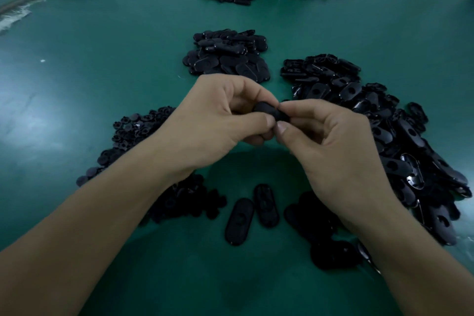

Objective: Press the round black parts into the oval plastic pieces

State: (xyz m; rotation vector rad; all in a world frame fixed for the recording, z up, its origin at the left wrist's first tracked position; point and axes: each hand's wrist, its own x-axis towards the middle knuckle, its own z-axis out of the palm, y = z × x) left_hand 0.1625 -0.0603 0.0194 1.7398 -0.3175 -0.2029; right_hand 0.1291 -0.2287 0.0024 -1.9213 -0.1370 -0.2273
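Left grip [218, 120] and right grip [331, 146] both pinch one black oval plastic piece [269, 110] above the green tabletop [102, 59], seemingly mid-press, with heaped round black plastic parts [136, 131] and unfilled ovals [384, 123] remaining.

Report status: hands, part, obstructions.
Left hand and right hand both pinching one black plastic piece, off the table. Fit not visible. Piles alongside, nothing blocking.

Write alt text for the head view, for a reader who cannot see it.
The left hand and right hand together pinch one black plastic piece above a green table. A pile of round black parts lies at left, a pile of oval pieces at right, and two loose ovals nearer the person.
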